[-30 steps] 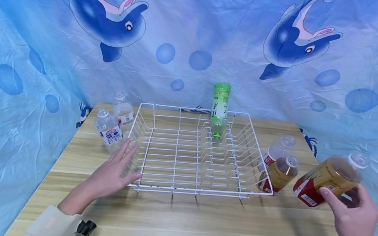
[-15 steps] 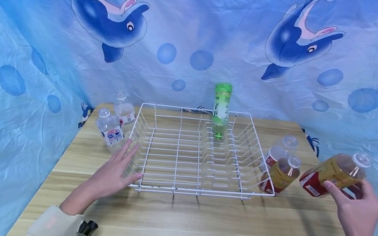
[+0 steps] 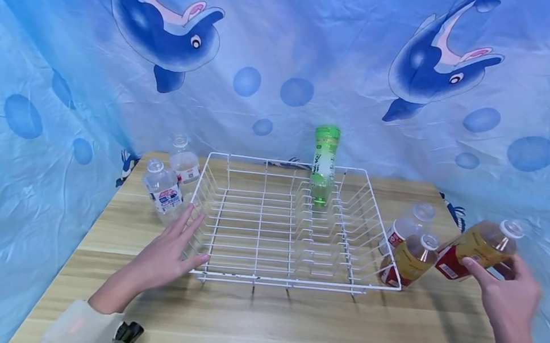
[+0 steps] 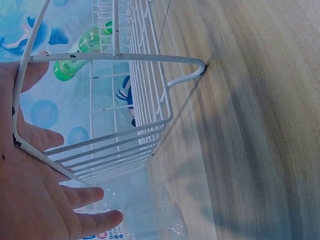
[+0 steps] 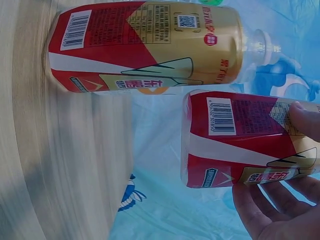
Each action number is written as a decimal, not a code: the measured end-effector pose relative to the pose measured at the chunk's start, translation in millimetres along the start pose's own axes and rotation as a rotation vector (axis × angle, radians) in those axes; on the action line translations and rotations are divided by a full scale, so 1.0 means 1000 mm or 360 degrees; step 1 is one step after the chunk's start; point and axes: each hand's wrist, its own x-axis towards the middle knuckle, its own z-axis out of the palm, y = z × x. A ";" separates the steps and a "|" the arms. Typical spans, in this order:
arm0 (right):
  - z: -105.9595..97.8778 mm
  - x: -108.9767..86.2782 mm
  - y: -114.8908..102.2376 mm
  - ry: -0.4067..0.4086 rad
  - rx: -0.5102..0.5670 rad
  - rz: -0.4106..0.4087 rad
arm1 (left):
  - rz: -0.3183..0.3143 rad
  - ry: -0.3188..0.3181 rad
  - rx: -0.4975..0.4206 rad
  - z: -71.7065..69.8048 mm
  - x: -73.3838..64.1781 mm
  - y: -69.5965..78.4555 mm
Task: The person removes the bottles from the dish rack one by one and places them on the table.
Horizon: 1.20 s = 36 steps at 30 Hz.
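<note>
My right hand [image 3: 513, 304] grips a red-and-gold labelled plastic drink bottle [image 3: 482, 243], capless and tilted, its mouth up to the right. In the right wrist view this bottle's base [image 5: 210, 140] is off the table, thumb on one side and fingers on the other. Close to its left stands a matching bottle [image 3: 410, 262], beside the white wire rack [image 3: 302, 282]. My left hand [image 3: 167, 255], fingers spread, touches the rack's front left corner; in the left wrist view the rack's rim [image 4: 70, 57] runs across the palm. A green bottle [image 3: 325, 160] leans in the rack's far slots.
Right of the rack, behind the standing bottle, is a clear bottle [image 3: 402, 230]. Two more stand left of the rack, a nearer clear bottle [image 3: 164, 192] and a farther clear bottle [image 3: 184, 166]. A blue dolphin-print curtain [image 3: 280, 46] hangs behind the wooden table [image 3: 255, 329].
My right hand has carried the held bottle slightly left and away from me, nearer the standing matching bottle. The left hand stays at the rack's corner. The head view has shifted a little.
</note>
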 end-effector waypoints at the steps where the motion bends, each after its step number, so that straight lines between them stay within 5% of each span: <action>1: 0.001 0.001 0.000 -0.0006 -0.0005 -0.0006 | 0.0000 -0.0001 0.0005 0.000 0.000 0.000; 29: 0.045 0.030 0.034 -0.0235 -0.0036 -0.0218 | -0.0041 -0.0002 0.0006 0.003 0.001 0.001; 36: 0.052 0.033 0.043 -0.0343 -0.0061 -0.0174 | -0.0034 0.0003 0.0004 0.004 0.001 0.000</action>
